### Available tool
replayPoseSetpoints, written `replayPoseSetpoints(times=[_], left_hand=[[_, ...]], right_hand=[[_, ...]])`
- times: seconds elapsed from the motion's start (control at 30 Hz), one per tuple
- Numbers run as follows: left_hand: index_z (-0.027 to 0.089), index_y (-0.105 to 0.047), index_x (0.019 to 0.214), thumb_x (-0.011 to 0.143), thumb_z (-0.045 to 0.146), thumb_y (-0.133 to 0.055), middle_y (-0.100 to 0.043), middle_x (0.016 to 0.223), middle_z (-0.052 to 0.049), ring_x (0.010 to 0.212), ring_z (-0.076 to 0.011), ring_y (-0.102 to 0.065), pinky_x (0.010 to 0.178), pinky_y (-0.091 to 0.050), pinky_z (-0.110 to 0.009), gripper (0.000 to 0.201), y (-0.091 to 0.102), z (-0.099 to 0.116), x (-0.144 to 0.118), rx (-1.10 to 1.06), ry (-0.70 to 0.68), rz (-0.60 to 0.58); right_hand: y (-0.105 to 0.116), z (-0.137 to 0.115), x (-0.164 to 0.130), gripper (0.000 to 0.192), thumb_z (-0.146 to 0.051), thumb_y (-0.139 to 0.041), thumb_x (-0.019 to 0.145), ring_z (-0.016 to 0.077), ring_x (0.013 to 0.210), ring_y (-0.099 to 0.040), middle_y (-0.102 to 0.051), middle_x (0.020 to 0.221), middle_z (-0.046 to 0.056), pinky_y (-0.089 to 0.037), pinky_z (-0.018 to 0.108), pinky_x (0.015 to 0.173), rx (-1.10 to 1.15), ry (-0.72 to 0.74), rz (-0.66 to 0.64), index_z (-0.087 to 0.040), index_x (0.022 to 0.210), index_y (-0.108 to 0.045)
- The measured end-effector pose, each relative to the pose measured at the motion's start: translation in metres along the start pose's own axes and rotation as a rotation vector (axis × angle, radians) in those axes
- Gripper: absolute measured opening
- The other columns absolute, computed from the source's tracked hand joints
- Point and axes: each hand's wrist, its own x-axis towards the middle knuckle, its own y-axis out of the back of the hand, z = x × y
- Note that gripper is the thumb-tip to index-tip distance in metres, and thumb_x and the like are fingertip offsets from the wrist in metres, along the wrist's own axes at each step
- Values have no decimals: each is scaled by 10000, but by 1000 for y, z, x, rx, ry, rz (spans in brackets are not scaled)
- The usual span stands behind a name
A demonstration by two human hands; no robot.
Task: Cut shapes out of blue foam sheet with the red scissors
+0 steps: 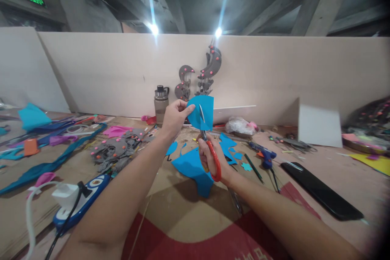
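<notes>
Blue sheet (208, 109) held up, right of the bottle (161, 107) and nearer me

My left hand (176, 117) pinches the sheet's left edge between thumb and fingers; my right hand (210, 155) is wrapped around the red-handled scissors (215, 160), one blade showing against the near face. A larger blue piece (190, 166) lies on the desk (359, 176), nearer me than the bottle. For a clean cut, I'd hold the sheet taut, turn it with the left hand rather than twist the blades, and leave my thumb well clear of the tip
</notes>
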Motion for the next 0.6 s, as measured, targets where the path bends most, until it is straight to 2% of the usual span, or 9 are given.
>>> replayPoseSetpoints(times=[0.3,0.6], left_hand=[[180,-613,740,696,385,-851,-628,656,3,551,-109,-555,517,-462,-229,318,-4,3,-2,-49,59,0],[186,-587,729,665,421,-865,-621,641,12,542,-114,-558,493,-478,-233,370,-5,3,-3,-63,63,-12]], right_hand=[[2,1,0,398,-607,-630,908,53,390,-290,-363,582,-105,-273,170,331,-13,13,6,-246,916,-463],[1,2,0,383,-594,-627,910,55,381,-322,-376,580,-109,-294,165,332,-21,38,21,-247,908,-464]])
